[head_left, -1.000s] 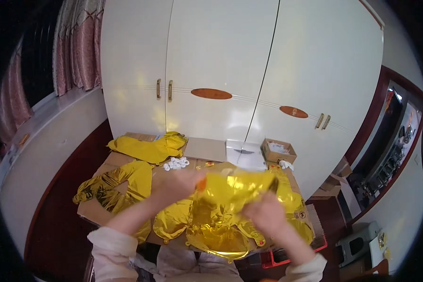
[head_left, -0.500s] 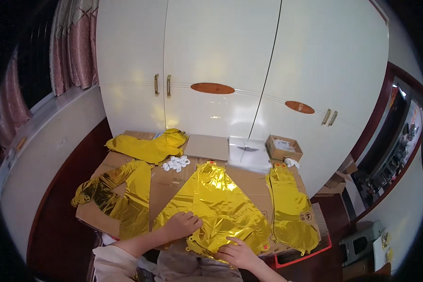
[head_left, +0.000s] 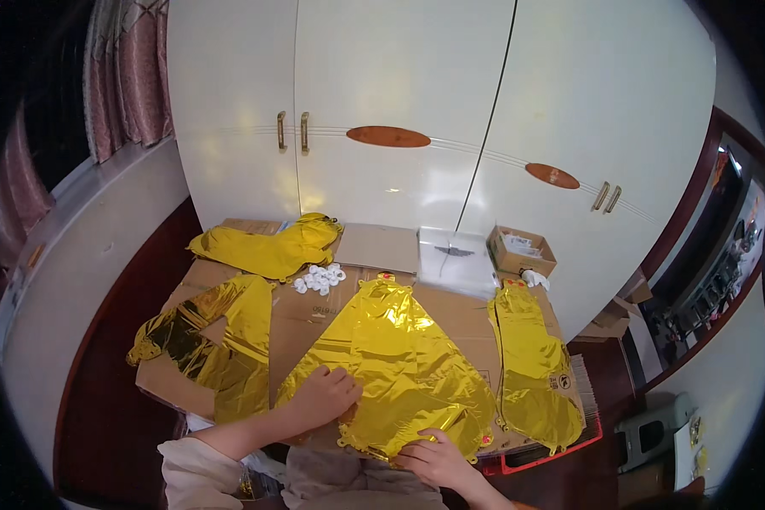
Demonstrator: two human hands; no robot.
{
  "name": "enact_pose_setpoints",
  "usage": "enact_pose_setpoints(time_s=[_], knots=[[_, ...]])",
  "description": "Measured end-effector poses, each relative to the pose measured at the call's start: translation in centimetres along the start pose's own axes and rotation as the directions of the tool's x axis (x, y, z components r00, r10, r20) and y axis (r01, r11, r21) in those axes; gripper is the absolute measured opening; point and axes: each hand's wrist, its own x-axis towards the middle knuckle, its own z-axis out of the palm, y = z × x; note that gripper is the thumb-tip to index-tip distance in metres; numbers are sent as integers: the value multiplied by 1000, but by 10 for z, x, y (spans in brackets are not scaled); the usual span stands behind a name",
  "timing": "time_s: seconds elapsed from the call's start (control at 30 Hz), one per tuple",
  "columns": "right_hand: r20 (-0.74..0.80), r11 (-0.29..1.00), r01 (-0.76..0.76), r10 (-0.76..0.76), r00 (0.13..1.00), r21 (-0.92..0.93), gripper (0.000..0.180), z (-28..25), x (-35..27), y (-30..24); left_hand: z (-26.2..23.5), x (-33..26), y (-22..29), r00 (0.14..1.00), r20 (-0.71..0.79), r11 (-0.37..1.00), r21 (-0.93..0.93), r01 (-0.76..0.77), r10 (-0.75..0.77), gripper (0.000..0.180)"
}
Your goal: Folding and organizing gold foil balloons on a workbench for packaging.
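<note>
A flat gold foil balloon (head_left: 399, 340), roughly triangular and uninflated, with small tabs at its corners, lies in front of me on the cardboard (head_left: 302, 336). My left hand (head_left: 325, 396) has its fingers curled on the balloon's left side. At the near edge, my right hand (head_left: 433, 456) grips the foil between thumb and fingers. Creases and bright reflections run over the foil. What the undersides of both hands hold is partly hidden.
Other gold foil balloons lie around: a folded one (head_left: 259, 249) far left, a curved one (head_left: 238, 357) left, a long one (head_left: 531, 365) right. White rings (head_left: 319, 279) are heaped behind. A clear plastic bag (head_left: 456, 262) and small carton (head_left: 523, 248) stand against the white cabinet (head_left: 399, 68).
The table and the things on it sit slightly higher in the view. Both hands stay on the same balloon, with little visible movement.
</note>
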Motion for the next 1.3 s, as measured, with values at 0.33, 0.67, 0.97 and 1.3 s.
enact_pose_setpoints(time_s=[0.33, 0.67, 0.97, 1.3], knots=[[-16, 1000, -17, 16, 1000, -22, 33, 15, -4, -2, 65, 56, -29, 971, 237, 981, -178, 81, -37, 85], [-67, 997, -63, 60, 996, -45, 32, 18, -9, -1, 87, 71, -20, 959, 276, 978, -179, 111, -58, 86], [-68, 998, -62, 60, 996, -25, 33, 18, -8, -2, 82, 66, -19, 941, 330, 977, -162, 135, -76, 88], [-20, 999, -51, 51, 998, 1, 34, 16, -9, -3, 89, 61, -19, 963, 256, 973, -183, 139, -89, 87]])
